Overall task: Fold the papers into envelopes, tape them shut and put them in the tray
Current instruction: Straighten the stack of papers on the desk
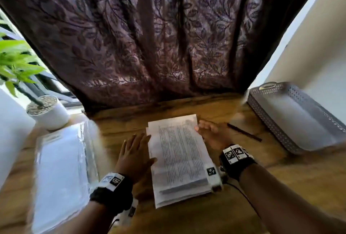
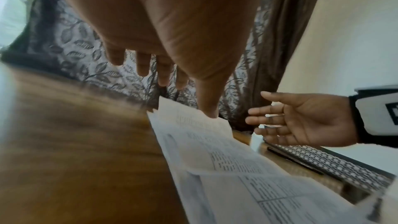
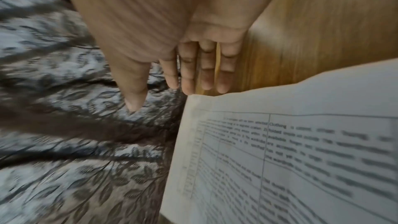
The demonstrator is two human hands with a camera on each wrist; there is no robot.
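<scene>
A stack of printed papers (image 1: 177,159) lies lengthwise in the middle of the wooden table (image 1: 234,205). My left hand (image 1: 136,145) lies flat beside the stack's left edge, fingers straight, and its thumb touches the paper. In the left wrist view that thumb (image 2: 206,106) presses on the top sheet (image 2: 215,151). My right hand (image 1: 206,130) hovers at the stack's far right corner with straight fingers and holds nothing. The right wrist view shows its fingertips (image 3: 189,88) just above the corner of the papers (image 3: 280,151). A grey perforated tray (image 1: 265,117) stands at the right.
A dark pen (image 1: 243,132) lies between the papers and the tray. A clear plastic pack of white sheets (image 1: 61,173) lies at the left. Behind it stands a white plant pot (image 1: 54,115). A patterned curtain (image 1: 159,46) hangs along the table's far edge.
</scene>
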